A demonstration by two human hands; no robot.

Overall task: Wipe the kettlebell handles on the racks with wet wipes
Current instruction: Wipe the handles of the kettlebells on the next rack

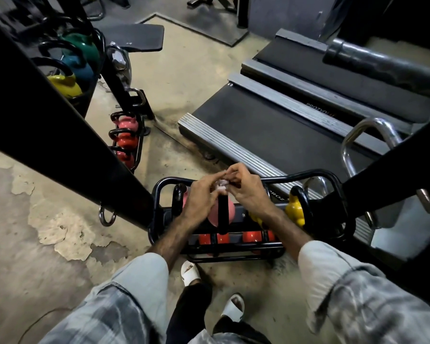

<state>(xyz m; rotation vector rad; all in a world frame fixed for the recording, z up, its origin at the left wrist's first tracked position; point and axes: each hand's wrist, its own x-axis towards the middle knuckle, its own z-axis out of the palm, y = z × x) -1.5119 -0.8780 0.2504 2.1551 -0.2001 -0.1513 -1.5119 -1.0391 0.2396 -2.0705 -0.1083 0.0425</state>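
Two bare forearms reach forward from rolled grey sleeves and meet above the upper tier of a low black rack (157,194). The left hand (201,197) is turned palm down with its fingers curled toward the right, the fingertips pinching a small crumpled white wet wipe (221,187). The right hand (246,188) faces it, wrist bent, fingers curled and pinching the same wipe from the other side, so both grips are closed on the wad between them. The wipe sits just above the black handle (223,209) of a pink kettlebell (212,216) that stands on the rack's upper tier near its left end; whether the wipe touches the handle cannot be told. A yellow kettlebell (296,211) stands toward the right end of that tier, and orange-red kettlebells (252,236) fill the lower tier along the near edge. Beyond the rack's far edge lies a treadmill deck (271,125).
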